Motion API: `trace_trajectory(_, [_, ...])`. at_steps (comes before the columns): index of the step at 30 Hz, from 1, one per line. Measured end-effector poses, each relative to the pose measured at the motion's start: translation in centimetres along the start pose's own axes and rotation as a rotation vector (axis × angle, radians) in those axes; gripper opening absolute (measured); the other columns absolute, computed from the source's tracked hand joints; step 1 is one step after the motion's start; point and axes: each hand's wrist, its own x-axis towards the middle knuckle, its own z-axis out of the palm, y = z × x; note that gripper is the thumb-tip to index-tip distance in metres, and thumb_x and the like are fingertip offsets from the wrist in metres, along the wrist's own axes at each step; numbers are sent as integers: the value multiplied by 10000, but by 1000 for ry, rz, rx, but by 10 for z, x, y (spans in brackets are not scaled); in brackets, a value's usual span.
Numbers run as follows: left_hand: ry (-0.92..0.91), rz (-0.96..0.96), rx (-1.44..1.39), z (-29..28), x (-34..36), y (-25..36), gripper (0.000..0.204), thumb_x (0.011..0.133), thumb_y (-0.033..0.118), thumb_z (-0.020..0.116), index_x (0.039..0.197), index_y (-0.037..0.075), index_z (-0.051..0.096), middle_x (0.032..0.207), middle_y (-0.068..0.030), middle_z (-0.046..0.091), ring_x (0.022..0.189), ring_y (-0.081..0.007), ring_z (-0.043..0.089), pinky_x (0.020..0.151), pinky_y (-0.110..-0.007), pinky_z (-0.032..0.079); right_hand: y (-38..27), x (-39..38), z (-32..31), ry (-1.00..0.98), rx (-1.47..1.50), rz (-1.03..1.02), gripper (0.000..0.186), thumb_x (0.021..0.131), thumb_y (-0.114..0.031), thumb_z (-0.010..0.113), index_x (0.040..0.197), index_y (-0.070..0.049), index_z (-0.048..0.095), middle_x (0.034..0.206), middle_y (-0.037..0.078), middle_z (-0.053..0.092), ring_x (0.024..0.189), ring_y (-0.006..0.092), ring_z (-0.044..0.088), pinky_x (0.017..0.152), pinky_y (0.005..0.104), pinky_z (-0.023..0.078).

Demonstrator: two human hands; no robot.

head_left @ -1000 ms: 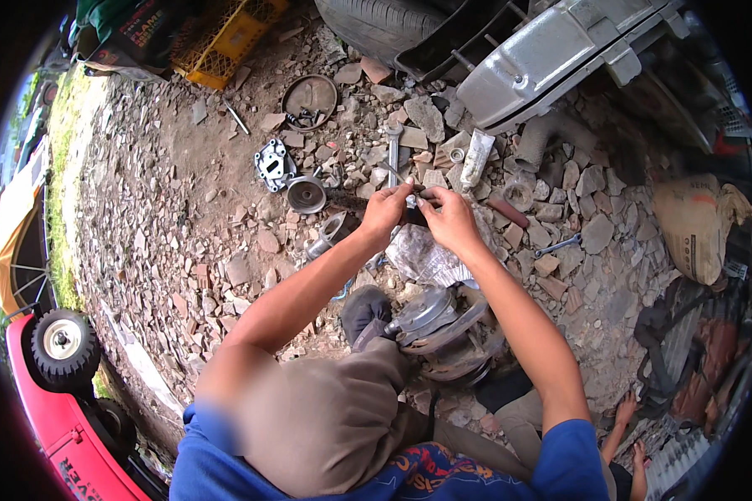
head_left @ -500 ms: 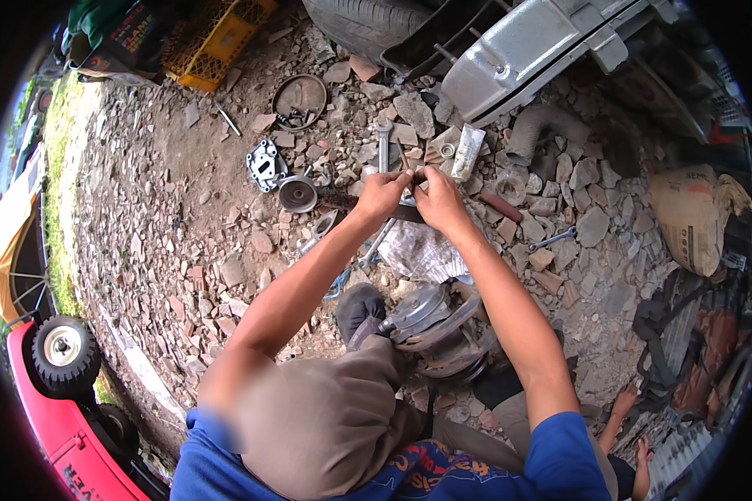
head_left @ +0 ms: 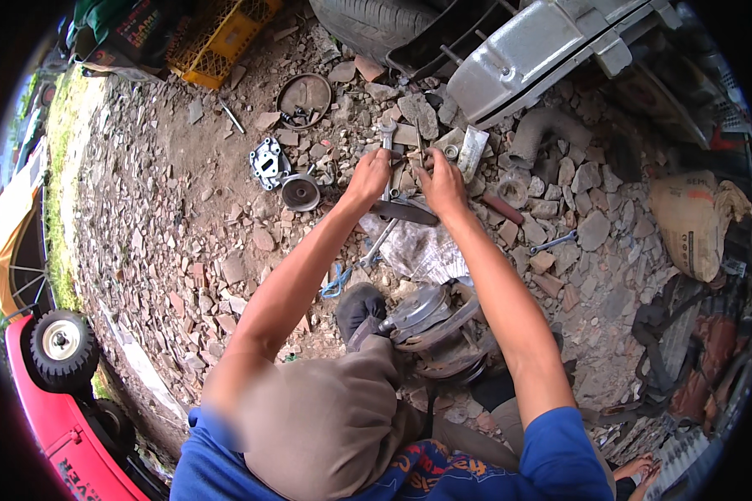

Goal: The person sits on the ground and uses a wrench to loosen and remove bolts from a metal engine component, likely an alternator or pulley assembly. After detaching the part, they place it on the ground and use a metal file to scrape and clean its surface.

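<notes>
My left hand (head_left: 371, 177) is pinched, with a small dark bit at its fingertips that I cannot make out. A short gap away, my right hand (head_left: 442, 184) is closed round the lower end of a thin dark rod (head_left: 419, 135) pointing away from me. Just beyond my left hand lies an open-ended wrench (head_left: 388, 132) on the rubble. Below both hands a dark flat strip of metal (head_left: 404, 212) lies across a dirty whitish rag (head_left: 422, 249), with a long metal tool (head_left: 379, 242) beside it. Nearer me stands a greasy round machine part (head_left: 422, 321) with discs.
Left of my hands are a metal pulley (head_left: 300, 193), a silver cover plate (head_left: 267, 164) and a round pan (head_left: 303, 102) holding bolts. Rightward lie a white tube (head_left: 473, 154), a curved hose (head_left: 547, 134) and a small wrench (head_left: 553, 242). A silver metal casing (head_left: 526, 58) stands beyond.
My hands have moved apart from where they met. The thin rod has shifted right with my right hand. At the lower right, another person's hands have moved down.
</notes>
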Motion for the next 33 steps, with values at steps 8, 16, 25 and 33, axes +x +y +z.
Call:
trace_trajectory(8, [-124, 36, -13, -14, 9, -9, 338, 968, 232, 349, 1197, 95, 556, 814, 6, 505, 653, -93, 440, 566, -252, 393, -4, 1, -5, -179, 12, 85, 418, 854, -125, 659, 1241, -110, 502, 952, 235, 669, 938, 421, 636, 806, 484, 506])
trace_trajectory(16, [-318, 1, -53, -9, 6, -3, 337, 988, 199, 455, 1264, 15, 509, 937, -79, 613, 794, -176, 592, 722, -325, 502, 3, 4, -6, -187, -23, -67, 259, 851, -86, 643, 1105, -46, 614, 1006, 198, 663, 970, 383, 626, 836, 454, 505])
trace_trajectory(25, [-406, -245, -700, -14, 3, 8, 730, 1004, 547, 256, 1385, -67, 361, 1340, -212, 493, 1250, -304, 480, 1072, -431, 370, -6, 7, -45, 12, -23, -20, 395, 855, -191, 649, 1175, 26, 567, 1072, 242, 633, 1003, 406, 615, 864, 449, 490])
trace_trajectory(33, [-169, 24, -240, -20, -19, 9, 745, 992, 578, 302, 1385, -46, 409, 1429, -195, 440, 1354, -290, 391, 1110, -439, 318, 27, -17, -118, -86, 61, 192, 303, 871, -207, 665, 1090, 0, 628, 930, 162, 684, 823, 271, 673, 723, 363, 513])
